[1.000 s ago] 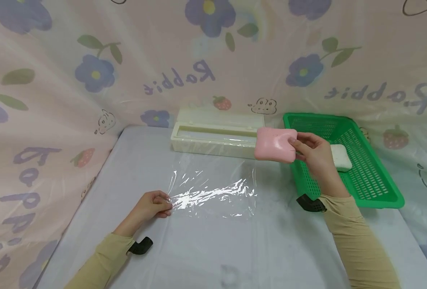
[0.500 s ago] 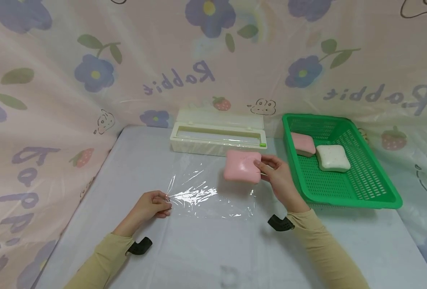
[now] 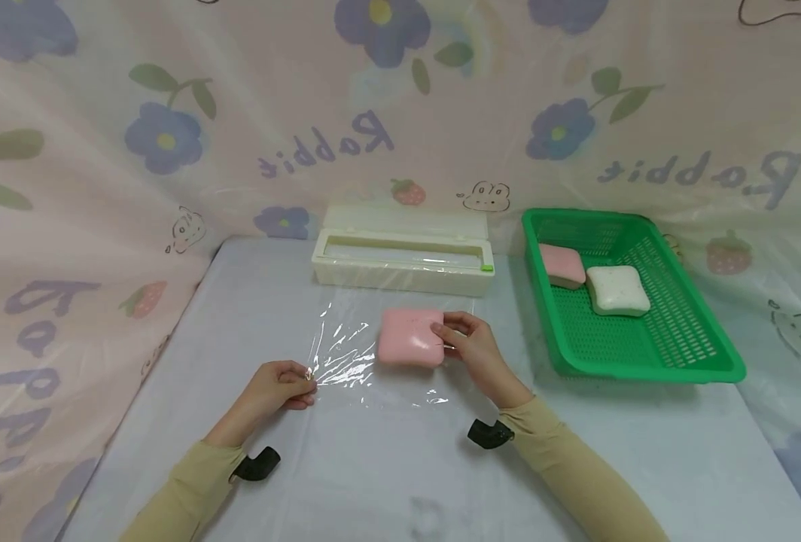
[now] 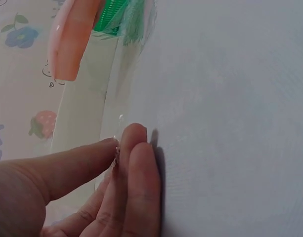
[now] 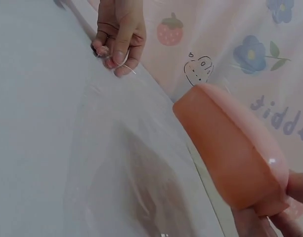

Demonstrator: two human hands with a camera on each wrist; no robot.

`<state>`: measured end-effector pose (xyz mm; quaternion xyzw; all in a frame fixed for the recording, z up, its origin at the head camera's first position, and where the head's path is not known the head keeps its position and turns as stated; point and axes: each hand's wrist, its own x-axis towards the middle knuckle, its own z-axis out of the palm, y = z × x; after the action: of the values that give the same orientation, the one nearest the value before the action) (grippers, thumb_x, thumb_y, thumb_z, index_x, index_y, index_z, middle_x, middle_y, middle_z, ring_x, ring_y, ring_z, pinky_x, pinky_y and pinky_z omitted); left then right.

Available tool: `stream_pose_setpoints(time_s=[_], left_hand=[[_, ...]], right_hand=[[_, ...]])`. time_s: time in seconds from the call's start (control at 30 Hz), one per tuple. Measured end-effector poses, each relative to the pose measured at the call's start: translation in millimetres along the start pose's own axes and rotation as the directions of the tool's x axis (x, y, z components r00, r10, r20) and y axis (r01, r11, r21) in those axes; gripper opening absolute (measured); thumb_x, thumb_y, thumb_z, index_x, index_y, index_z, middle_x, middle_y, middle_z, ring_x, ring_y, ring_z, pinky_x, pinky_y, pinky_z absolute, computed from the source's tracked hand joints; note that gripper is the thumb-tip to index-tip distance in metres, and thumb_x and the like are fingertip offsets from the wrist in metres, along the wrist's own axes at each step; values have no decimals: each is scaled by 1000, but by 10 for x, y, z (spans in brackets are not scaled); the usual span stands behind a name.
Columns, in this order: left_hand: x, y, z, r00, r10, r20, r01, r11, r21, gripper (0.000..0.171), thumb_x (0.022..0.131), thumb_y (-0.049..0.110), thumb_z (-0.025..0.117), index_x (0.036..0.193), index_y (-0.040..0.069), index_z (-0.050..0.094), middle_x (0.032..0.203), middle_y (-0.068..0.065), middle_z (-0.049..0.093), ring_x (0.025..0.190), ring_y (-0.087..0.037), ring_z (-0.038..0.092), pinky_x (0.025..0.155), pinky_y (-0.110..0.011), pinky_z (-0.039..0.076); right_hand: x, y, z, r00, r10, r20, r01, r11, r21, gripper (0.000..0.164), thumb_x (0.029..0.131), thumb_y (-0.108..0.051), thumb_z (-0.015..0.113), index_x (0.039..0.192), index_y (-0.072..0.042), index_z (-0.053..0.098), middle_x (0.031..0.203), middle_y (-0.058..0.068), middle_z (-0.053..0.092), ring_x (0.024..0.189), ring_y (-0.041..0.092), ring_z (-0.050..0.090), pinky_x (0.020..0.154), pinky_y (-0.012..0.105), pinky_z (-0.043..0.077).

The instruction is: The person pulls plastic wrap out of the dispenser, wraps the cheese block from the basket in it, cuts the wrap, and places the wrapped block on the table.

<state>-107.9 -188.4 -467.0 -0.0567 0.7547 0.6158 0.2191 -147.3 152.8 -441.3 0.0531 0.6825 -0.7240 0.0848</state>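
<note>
In the head view my right hand grips the right edge of a pink pillow-shaped block, which looks like a bar of soap. The right wrist view shows the block tilted and raised above the cling film, with a shadow below it. A clear sheet of cling film stretches across the table from the front of a white cling film dispenser. My left hand pinches the film's near left corner between thumb and fingers; in the left wrist view the gathered film shows between them.
At the right stands a green perforated basket holding another pink block and a white block. The dispenser's lid stands raised. A patterned curtain hangs behind and beside the white-covered table.
My right hand has carried the pink block leftward and nearer from beside the basket, over the film. My left hand keeps hold of the film's corner. The view has shifted slightly.
</note>
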Motion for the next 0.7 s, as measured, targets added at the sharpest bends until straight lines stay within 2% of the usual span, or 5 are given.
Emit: stream_pose_setpoints(time_s=[0.27,0.7], left_hand=[[3,-1,-2,1000,1,15,-1,1000,4,23,90,3,64,104,-14,56,80,-14,69,66,-18,68,63,-29,58],[14,0,-1,1000,13,17,-13,1000,13,20,89,3,66,99,-12,58,78,-13,69,65,-17,67,63,-29,58]], right_hand=[[0,89,139,999,35,6,-35,999,8,35,88,-9,69,116,7,55,96,7,65,79,15,66,73,32,57],[-2,171,220,998,61,-18,-61,998,15,34,87,-8,70,116,5,56,98,12,64,78,15,66,70,29,56]])
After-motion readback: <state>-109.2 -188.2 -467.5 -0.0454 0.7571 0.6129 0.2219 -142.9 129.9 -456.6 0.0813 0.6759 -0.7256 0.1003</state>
